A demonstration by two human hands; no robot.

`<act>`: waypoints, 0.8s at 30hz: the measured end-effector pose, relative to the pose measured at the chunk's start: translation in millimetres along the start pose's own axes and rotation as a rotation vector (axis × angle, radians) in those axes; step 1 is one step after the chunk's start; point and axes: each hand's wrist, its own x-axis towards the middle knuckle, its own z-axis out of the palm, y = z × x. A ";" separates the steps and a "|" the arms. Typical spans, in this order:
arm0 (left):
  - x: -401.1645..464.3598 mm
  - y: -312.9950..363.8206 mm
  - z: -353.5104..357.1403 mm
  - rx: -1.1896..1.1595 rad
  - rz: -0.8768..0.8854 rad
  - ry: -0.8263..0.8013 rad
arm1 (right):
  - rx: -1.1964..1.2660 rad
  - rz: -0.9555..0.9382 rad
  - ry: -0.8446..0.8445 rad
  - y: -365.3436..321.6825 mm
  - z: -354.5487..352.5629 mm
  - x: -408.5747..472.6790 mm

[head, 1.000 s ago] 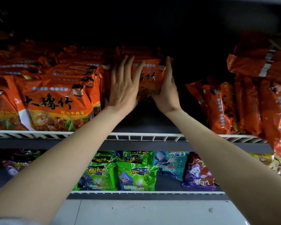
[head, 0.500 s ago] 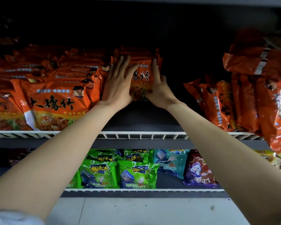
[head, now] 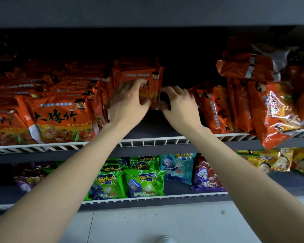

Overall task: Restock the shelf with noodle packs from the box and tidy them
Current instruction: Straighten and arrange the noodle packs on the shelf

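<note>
An upright stack of orange noodle packs (head: 142, 78) stands mid-shelf behind the white wire rail (head: 147, 143). My left hand (head: 128, 100) lies on the front pack's face, fingers curled over its lower left and thumb at the bottom edge. The fingers of my right hand (head: 179, 104) curl round the same pack's lower right corner. To the left, a long row of the same orange packs (head: 60, 116) leans back. The box is not in view.
More orange packs (head: 216, 109) stand on edge at the right, and one (head: 274, 111) hangs over the rail. The shelf below holds green packs (head: 144, 181), a teal pack (head: 177, 165), a purple pack (head: 205, 174) and yellow packs (head: 267, 162). A white shoe tip (head: 165, 240) shows on the floor.
Both hands slid down from lying flat on the pack's sides to its lower edge, and their fingers curled round it. The view tilted slightly downward.
</note>
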 end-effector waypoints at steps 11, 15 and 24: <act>-18.8 113.4 36.4 -0.697 -0.264 -0.379 | -0.322 0.003 0.184 96.8 -84.2 -100.9; -11.9 144.3 69.2 -0.640 -0.322 -0.459 | -0.382 0.169 0.113 117.5 -91.5 -106.7; -4.7 151.5 89.1 -0.530 -0.351 -0.363 | -0.420 0.138 0.071 123.2 -82.4 -90.7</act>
